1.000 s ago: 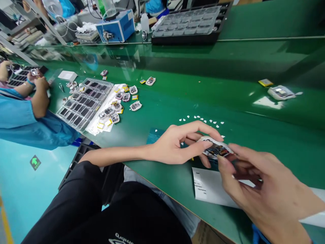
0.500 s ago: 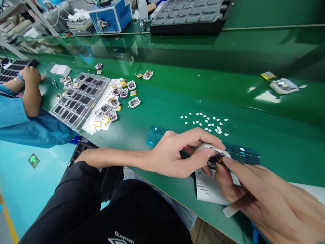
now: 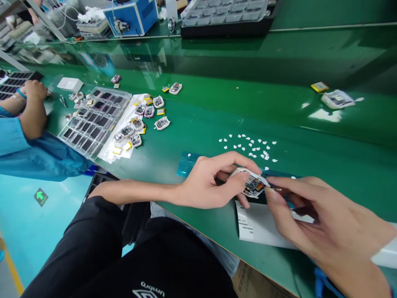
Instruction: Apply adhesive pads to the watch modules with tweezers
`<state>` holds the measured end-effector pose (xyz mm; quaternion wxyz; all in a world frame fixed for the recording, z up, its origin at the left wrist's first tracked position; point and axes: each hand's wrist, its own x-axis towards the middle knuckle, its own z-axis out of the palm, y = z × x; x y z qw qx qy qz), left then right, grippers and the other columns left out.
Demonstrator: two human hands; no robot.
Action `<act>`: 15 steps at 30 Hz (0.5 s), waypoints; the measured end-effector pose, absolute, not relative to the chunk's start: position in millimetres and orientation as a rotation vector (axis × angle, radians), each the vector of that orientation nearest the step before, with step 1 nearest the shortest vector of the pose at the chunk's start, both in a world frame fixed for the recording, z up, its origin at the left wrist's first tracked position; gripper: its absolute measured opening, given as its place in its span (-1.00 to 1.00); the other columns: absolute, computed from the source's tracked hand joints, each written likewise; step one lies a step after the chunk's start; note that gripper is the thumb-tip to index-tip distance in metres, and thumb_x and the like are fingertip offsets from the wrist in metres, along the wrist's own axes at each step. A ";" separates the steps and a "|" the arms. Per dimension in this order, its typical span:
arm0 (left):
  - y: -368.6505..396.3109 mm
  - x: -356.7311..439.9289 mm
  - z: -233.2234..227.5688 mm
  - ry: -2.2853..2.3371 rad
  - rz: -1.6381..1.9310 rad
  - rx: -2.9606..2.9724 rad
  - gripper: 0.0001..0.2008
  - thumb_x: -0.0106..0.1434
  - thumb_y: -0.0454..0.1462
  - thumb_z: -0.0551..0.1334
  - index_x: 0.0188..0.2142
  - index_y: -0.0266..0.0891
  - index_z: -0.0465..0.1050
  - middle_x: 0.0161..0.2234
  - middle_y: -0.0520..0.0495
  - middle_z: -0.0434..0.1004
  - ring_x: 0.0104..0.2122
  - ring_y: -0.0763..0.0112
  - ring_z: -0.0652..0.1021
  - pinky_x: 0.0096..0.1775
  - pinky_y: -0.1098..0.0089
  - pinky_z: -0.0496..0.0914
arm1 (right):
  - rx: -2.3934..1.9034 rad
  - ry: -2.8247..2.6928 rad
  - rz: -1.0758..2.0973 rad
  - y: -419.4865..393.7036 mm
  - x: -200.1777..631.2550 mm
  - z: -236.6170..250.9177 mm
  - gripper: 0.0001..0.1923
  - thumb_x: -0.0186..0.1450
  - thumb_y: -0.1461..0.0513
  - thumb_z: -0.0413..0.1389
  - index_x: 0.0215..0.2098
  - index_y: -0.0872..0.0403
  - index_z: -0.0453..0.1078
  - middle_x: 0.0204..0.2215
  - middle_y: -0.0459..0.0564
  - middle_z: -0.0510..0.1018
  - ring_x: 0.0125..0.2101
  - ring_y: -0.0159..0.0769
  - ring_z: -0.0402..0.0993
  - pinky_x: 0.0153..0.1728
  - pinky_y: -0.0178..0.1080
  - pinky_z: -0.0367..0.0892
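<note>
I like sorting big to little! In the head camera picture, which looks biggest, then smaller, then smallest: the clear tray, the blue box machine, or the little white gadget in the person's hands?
1. clear tray
2. blue box machine, but it sits farther away and is cut off, so this is unsure
3. little white gadget, held in the left hand

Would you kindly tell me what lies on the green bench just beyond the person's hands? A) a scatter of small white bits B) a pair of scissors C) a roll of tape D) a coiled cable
A: a scatter of small white bits lies on the green bench, just past the left hand and right hand.
</note>
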<state>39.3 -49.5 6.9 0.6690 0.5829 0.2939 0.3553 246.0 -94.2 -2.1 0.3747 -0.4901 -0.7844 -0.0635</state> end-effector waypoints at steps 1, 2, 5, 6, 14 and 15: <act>-49.7 39.6 6.8 0.661 0.793 1.311 -0.75 0.42 -0.07 0.24 -0.11 -0.21 0.40 -0.44 0.02 0.54 -0.49 0.45 0.67 -0.46 0.52 0.53 | -1.204 -2.026 -0.182 -93.7 247.0 -0.3 -0.80 0.35 0.28 0.32 -0.09 -0.06 0.50 -0.47 -0.25 0.62 -0.61 -0.51 0.43 -0.53 -0.36 0.33; -49.9 40.0 6.6 0.659 0.787 1.310 -0.77 0.40 -0.10 0.26 -0.12 -0.20 0.39 -0.45 0.04 0.53 -0.49 0.46 0.67 -0.48 0.53 0.51 | -1.164 -2.044 -0.203 -93.2 247.6 1.9 -0.78 0.33 0.31 0.33 -0.11 -0.06 0.49 -0.46 -0.25 0.62 -0.62 -0.52 0.40 -0.53 -0.36 0.31; -49.7 41.7 5.7 0.643 0.798 1.294 -0.82 0.35 -0.19 0.29 -0.16 -0.19 0.34 -0.49 0.08 0.50 -0.53 0.48 0.65 -0.54 0.56 0.41 | -1.111 -2.078 -0.254 -91.9 247.6 7.7 -0.71 0.30 0.41 0.32 -0.10 -0.04 0.48 -0.43 -0.24 0.64 -0.56 -0.52 0.46 -0.56 -0.34 0.23; -49.5 42.0 5.5 0.634 0.810 1.282 -0.80 0.34 -0.20 0.31 -0.18 -0.18 0.32 -0.51 0.10 0.49 -0.55 0.50 0.64 -0.56 0.57 0.38 | -1.110 -2.079 -0.270 -91.5 247.3 8.7 -0.68 0.30 0.42 0.31 -0.07 -0.03 0.48 -0.41 -0.22 0.65 -0.51 -0.50 0.51 -0.55 -0.35 0.23; -47.1 40.7 6.7 0.664 0.711 1.217 -0.86 0.31 -0.25 0.30 -0.16 -0.21 0.41 -0.47 0.09 0.49 -0.67 0.62 0.50 -0.65 0.57 0.29 | -1.094 -2.130 -0.443 -92.0 256.2 5.1 -0.32 0.26 0.47 0.32 0.29 -0.02 0.40 -0.38 -0.15 0.67 -0.44 -0.43 0.54 -0.49 -0.36 0.29; -46.9 40.8 7.1 0.674 0.694 1.215 -0.87 0.32 -0.26 0.28 -0.15 -0.22 0.43 -0.49 0.09 0.47 -0.67 0.62 0.48 -0.65 0.57 0.29 | -1.093 -2.151 -0.467 -93.1 258.7 3.9 -0.33 0.28 0.47 0.29 0.31 0.00 0.39 -0.36 -0.12 0.67 -0.42 -0.42 0.53 -0.50 -0.35 0.27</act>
